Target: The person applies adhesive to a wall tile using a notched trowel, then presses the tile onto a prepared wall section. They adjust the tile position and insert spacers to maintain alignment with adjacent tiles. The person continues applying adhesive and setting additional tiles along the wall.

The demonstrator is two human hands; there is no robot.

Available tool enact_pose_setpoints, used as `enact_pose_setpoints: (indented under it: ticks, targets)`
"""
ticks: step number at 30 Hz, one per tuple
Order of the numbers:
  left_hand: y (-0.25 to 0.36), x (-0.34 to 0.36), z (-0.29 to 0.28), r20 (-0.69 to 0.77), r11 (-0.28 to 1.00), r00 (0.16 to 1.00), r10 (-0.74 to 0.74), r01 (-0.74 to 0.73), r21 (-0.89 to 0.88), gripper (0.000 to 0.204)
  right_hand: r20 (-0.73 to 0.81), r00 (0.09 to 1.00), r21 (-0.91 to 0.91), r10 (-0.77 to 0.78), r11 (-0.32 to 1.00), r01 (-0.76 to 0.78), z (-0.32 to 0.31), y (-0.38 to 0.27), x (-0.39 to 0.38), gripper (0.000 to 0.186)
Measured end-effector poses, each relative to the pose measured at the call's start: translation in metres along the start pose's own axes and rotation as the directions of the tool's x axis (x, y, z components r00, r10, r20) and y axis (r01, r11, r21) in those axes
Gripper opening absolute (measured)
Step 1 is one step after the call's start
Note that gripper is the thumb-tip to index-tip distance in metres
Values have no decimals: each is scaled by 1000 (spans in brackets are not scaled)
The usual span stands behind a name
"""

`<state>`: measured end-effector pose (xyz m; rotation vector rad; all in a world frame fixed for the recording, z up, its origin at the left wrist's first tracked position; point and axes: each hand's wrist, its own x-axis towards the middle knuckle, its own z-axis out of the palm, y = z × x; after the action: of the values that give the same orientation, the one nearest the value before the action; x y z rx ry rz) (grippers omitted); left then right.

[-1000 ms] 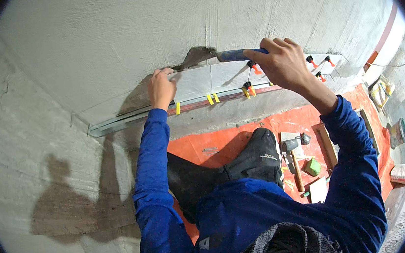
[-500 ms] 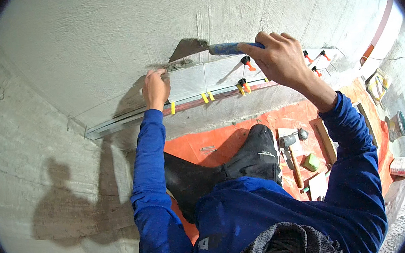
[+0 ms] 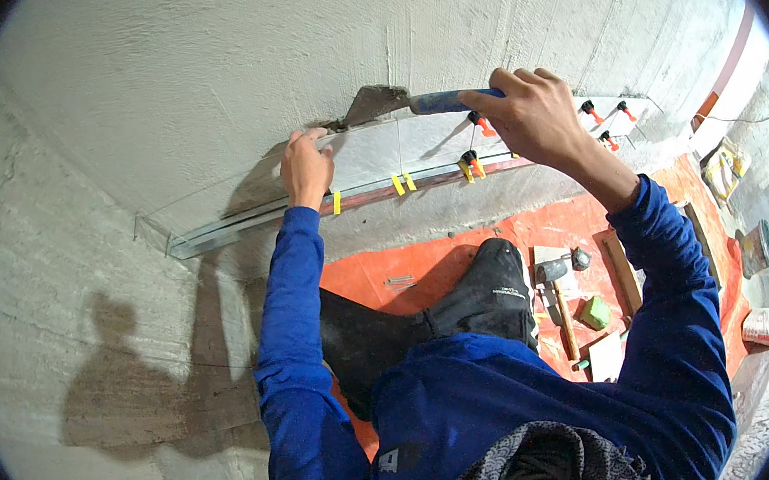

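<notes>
My right hand (image 3: 531,117) is wrapped round the blue handle (image 3: 450,101) of a pointed trowel. Its grey blade (image 3: 377,102) lies close to the rough wall, just above the top edge of a row of light grey tiles (image 3: 362,155). Wet grey mortar (image 3: 335,126) sits along that edge, left of the blade. My left hand (image 3: 307,170) is at the left tile, fingers bent at its upper edge by the mortar and thumb near its face. Red and black tile levelling clips (image 3: 473,159) are fixed along the tiles farther right.
Under the tiles runs a metal rail (image 3: 243,229) with yellow tabs (image 3: 337,203). Orange sheeting (image 3: 374,269) covers the floor. A mallet (image 3: 560,301), a green block (image 3: 595,312) and wooden pieces lie right of my legs. A bucket (image 3: 757,248) and bags stand at far right.
The trowel blade has come down toward the tile's top edge and slightly right. My left hand keeps its place at the tile edge; the whole view has shifted slightly.
</notes>
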<state>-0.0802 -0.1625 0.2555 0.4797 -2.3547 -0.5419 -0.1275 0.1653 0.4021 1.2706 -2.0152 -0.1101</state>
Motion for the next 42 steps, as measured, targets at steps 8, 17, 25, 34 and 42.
enact_pose_setpoints:
  ticks: [8,17,25,34,42]
  targets:
    - [-10,5,6,-27,999,1000,-5,4,-48,32,-35,999,4,-24,1000,24,4,3,0,33]
    - [-12,22,-48,-226,992,974,31,-58,-113,32,-50,999,25,-7,1000,8,3,12,4,28]
    - [16,78,-118,-516,951,831,207,-294,-93,31,-44,999,50,-27,998,30,7,9,13,32]
    - [70,155,-175,-645,807,617,451,-591,-2,38,-39,999,55,-36,998,39,-18,13,17,30]
    - [98,202,-170,-680,724,412,606,-640,258,43,-46,999,72,16,997,-13,-12,16,17,26]
